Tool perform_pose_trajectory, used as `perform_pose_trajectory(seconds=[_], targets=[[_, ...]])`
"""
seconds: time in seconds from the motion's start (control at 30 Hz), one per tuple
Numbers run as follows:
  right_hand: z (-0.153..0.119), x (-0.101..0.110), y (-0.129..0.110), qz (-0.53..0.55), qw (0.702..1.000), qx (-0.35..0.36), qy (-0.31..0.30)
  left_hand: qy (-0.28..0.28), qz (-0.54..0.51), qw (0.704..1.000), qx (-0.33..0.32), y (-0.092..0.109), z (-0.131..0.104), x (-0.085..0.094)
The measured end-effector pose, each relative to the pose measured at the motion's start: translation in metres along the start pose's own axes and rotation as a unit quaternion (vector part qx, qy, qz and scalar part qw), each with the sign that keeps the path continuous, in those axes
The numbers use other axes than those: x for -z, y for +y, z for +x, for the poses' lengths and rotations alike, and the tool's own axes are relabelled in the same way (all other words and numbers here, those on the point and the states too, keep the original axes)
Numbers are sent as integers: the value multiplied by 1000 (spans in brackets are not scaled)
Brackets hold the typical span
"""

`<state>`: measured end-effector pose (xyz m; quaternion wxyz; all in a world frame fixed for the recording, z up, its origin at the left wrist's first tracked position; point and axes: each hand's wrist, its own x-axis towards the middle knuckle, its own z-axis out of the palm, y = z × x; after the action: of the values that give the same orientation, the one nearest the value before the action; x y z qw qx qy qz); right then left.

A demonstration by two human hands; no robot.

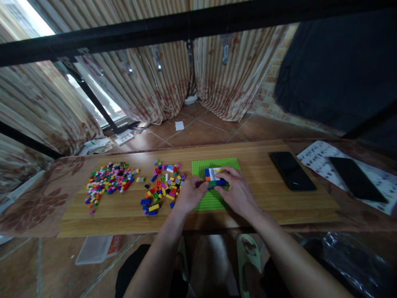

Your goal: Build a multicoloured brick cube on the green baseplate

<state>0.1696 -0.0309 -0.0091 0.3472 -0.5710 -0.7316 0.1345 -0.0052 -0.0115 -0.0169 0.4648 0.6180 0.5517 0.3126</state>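
A green studded baseplate (204, 203) lies on the wooden board in front of me. On or just over it is a small block of toy bricks (213, 174) in blue, white, orange, yellow and green; I cannot tell whether it is fixed to the plate. My left hand (192, 193) is closed, its thumb and fingertips pinching at the block's left front corner. From the right, my right hand (238, 191) grips the block, with fingers over the top right edge and the thumb at the front. Fingers hide its right side.
Left of the plate, loose bricks (164, 186) lie scattered, with a denser pile of small bricks (108, 180) farther left. A black phone (291, 170) rests on the board's right; another dark device (356, 179) lies on a printed sheet (319, 151). A clear plastic box (93, 250) sits on the floor.
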Motion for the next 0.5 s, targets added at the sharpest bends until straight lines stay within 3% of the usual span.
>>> perform_pose_trajectory(seconds=[0.3, 0.5], targets=[[3, 1, 3, 63, 995, -71, -17, 41, 24, 999, 6, 2, 0, -5], [3, -12, 1, 99, 990, -103, 20, 40, 3, 999, 28, 5, 2, -6]])
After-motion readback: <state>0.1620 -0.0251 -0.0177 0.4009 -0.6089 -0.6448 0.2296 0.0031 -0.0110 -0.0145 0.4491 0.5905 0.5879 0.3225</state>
